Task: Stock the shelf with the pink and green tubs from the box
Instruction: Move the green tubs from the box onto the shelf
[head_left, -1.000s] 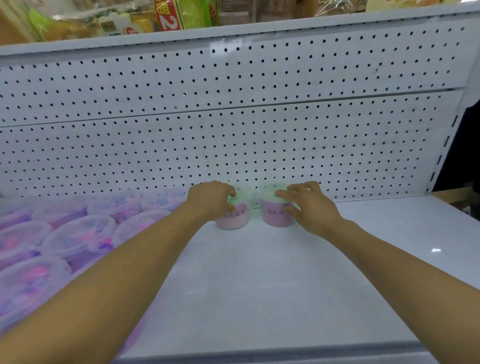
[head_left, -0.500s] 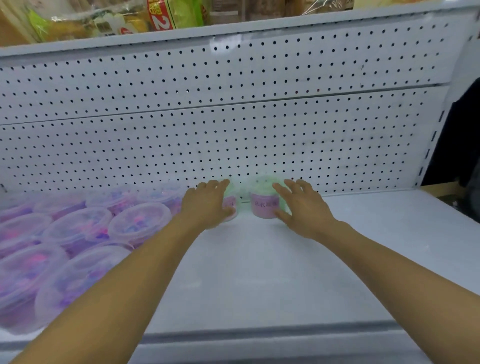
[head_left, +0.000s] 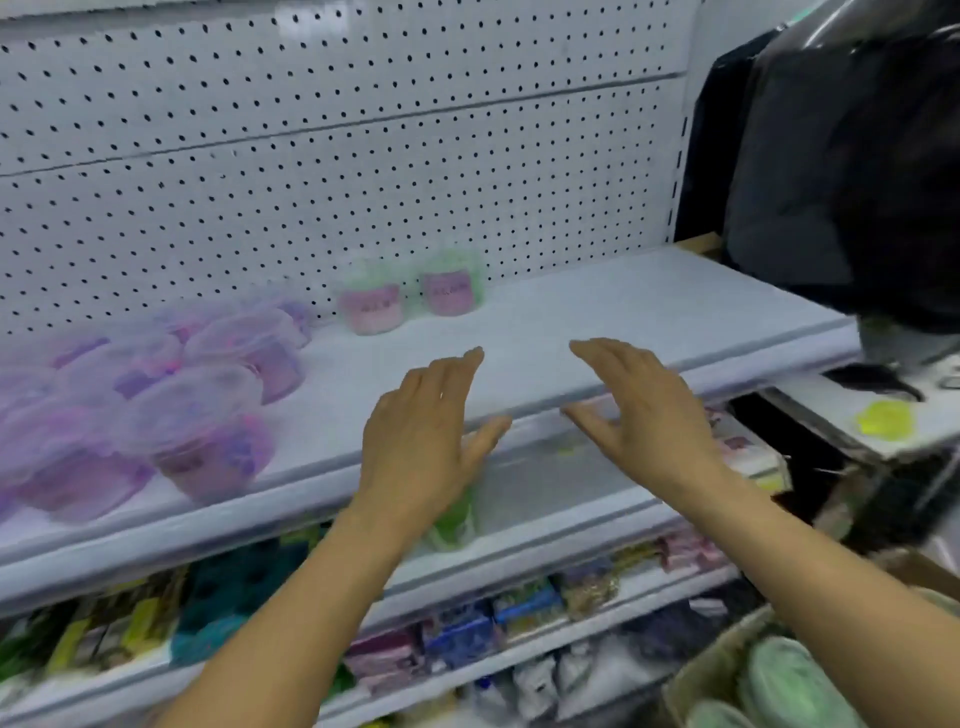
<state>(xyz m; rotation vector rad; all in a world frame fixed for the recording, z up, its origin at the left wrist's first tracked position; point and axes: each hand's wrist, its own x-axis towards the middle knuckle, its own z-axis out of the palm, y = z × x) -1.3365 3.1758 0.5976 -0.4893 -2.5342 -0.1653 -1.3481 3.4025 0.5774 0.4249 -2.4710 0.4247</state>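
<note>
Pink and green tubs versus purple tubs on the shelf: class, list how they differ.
The pink and green tubs number two and stand against the pegboard; the purple tubs are many, reaching the shelf front. The former have green lids; the latter clear lids. Both sit upright on one shelf.

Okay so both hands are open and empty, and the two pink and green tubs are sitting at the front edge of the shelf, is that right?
Not quite. The head view shows the two pink and green tubs at the back of the shelf, against the pegboard, not at the front edge. The left hand and right hand are indeed open and empty.
</note>
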